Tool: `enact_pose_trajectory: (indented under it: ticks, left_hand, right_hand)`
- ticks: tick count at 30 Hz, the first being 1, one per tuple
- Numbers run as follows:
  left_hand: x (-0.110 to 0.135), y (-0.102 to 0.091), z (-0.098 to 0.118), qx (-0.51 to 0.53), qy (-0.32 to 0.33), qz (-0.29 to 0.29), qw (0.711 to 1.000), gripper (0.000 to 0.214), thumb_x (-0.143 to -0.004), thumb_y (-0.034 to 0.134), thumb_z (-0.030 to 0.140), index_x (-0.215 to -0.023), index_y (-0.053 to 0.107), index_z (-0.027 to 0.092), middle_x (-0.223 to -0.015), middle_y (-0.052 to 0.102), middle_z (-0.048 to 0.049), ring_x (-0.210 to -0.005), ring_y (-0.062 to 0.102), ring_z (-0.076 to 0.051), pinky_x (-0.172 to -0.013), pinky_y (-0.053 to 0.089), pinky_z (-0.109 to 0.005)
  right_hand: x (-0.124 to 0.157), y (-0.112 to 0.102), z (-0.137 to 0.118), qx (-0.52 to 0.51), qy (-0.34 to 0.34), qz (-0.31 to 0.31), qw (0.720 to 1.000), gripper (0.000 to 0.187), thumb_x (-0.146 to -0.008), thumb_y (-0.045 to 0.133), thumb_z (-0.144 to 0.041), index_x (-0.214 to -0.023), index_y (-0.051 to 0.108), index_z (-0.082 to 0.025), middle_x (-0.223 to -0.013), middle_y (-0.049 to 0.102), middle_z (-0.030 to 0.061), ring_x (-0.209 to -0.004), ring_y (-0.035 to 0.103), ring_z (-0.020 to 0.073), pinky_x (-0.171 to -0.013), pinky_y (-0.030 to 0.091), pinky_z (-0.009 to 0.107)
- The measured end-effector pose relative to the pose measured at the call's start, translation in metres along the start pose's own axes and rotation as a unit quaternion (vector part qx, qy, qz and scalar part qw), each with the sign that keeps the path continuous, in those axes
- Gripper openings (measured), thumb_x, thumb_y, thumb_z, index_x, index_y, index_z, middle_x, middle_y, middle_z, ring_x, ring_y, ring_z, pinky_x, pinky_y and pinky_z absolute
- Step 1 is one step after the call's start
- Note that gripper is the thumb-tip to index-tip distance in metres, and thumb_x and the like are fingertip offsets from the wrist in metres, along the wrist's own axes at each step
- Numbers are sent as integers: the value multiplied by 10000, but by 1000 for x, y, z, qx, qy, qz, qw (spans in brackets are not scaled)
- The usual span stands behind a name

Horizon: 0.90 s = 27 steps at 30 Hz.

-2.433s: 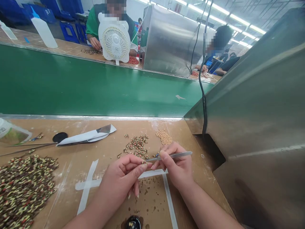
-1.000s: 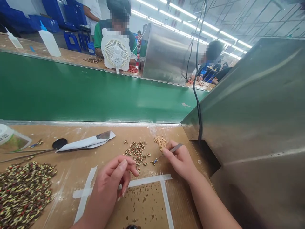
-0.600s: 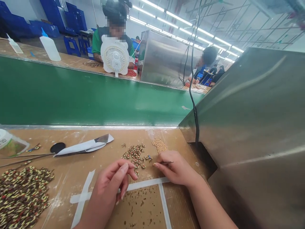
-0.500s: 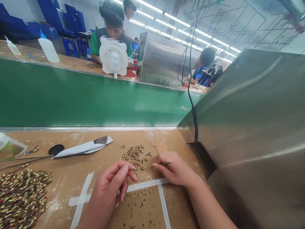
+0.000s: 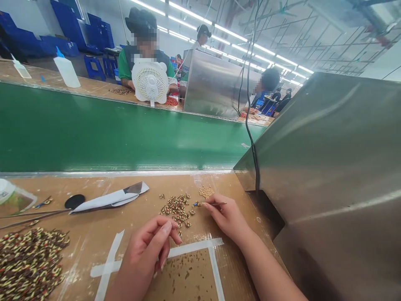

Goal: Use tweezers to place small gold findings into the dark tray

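Note:
My right hand [image 5: 226, 216] pinches thin metal tweezers [image 5: 216, 204], their tip at a tiny blue piece [image 5: 196, 204] beside a small cluster of brown-and-cream parts [image 5: 176, 207] on the cardboard bench. A little heap of tan beads [image 5: 206, 192] lies just beyond the tweezers. My left hand [image 5: 149, 247] hovers nearer to me with thumb and forefinger curled together; I cannot make out anything between them. It sits above a square marked in white tape [image 5: 175, 253].
A big pile of multicoloured parts [image 5: 29, 262] fills the near left. A folded white paper [image 5: 108, 198], long tweezers [image 5: 31, 215] and a black disc [image 5: 74, 201] lie behind it. A green conveyor belt [image 5: 119, 133] runs across; a steel housing [image 5: 332, 184] walls the right. Other people work opposite behind a white fan [image 5: 150, 82].
My right hand has moved from my left fingertips out to the small cluster, tweezers now pointing at the blue piece. My left hand lowered and drew back. The camera tilted upward.

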<state>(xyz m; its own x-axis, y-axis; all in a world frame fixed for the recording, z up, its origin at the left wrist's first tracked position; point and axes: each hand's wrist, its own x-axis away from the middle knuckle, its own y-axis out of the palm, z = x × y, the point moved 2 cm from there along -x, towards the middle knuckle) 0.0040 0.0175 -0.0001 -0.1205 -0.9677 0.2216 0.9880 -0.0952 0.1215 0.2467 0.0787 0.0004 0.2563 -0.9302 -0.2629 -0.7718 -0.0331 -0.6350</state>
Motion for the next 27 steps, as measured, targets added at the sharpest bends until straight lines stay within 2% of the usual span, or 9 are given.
enact_pose_trajectory:
  ticks: [5, 7, 9, 11, 13, 16, 23, 25, 27]
  left_hand:
    - [2, 1, 2, -63, 25, 21, 997, 435, -970, 630, 628, -925, 723, 206, -866, 768, -50, -467, 432, -91, -459, 402, -212]
    - [2, 1, 1, -114, 61, 51, 990, 375, -939, 698, 591, -1063, 752, 241, -943, 778, -53, -510, 484, -115, -493, 453, -234]
    - [2, 0, 0, -174, 105, 56, 978, 389, -923, 743, 534, -1231, 753, 297, -1039, 784, -59, -540, 532, -133, -522, 501, -257]
    - [1, 0, -2, -230, 159, 24, 960, 332, -946, 735, 480, -1245, 779, 343, -1097, 787, -62, -618, 625, -161, -600, 567, -284]
    - [-2, -1, -4, -271, 210, -21, 939, 212, -981, 706, 427, -1139, 828, 358, -1117, 793, -62, -803, 728, -209, -744, 619, -318]
    - [-5, -3, -7, -305, 250, -51, 918, 185, -1010, 676, 367, -1050, 855, 346, -1117, 805, -65, -977, 766, -244, -844, 635, -345]
    - [-4, -1, -5, -307, 257, -54, 915, 177, -1007, 684, 363, -1038, 858, 352, -992, 831, -36, -872, 782, -221, -776, 638, -329]
    - [-4, 0, -4, -309, 230, -39, 922, 177, -998, 688, 396, -973, 854, 342, -882, 809, -29, -747, 745, -208, -689, 608, -320]
    - [-3, 1, -4, -311, 192, -19, 931, 192, -987, 686, 432, -939, 839, 328, -729, 734, -15, -619, 665, -194, -593, 545, -307]
  right_hand:
    - [4, 0, -3, -59, -16, 59, 996, 282, -1024, 632, -353, -790, 665, -200, -709, 653, 13, -651, 570, 161, -627, 415, 274]
    - [8, 0, -11, -117, -33, 59, 991, 294, -1022, 648, -362, -774, 652, -204, -704, 651, 12, -650, 573, 159, -632, 429, 274]
    - [12, 2, -20, -171, -59, 30, 983, 286, -1018, 666, -363, -779, 655, -206, -707, 659, 12, -652, 584, 157, -637, 441, 275]
    - [17, 4, -29, -200, -82, 3, 976, 276, -1014, 681, -359, -786, 663, -204, -698, 660, 10, -642, 582, 150, -634, 433, 274]
    - [19, 8, -34, -218, -88, -5, 972, 281, -1009, 692, -365, -782, 661, -202, -678, 643, 0, -625, 560, 138, -618, 413, 267]
    - [21, 12, -35, -261, -66, -11, 963, 302, -1005, 697, -394, -779, 652, -199, -674, 622, -5, -618, 534, 130, -604, 403, 258]
    - [19, 14, -23, -321, 35, -4, 947, 451, -910, 764, -591, -751, 644, -186, -646, 597, -3, -568, 509, 128, -559, 396, 257]
    - [14, 10, -18, -306, 45, 44, 950, 500, -875, 766, -657, -748, 661, -184, -653, 600, 5, -573, 512, 135, -548, 401, 258]
    - [8, 3, -9, -291, 71, 122, 946, 524, -910, 704, -688, -764, 682, -185, -628, 574, -1, -556, 496, 134, -522, 387, 251]
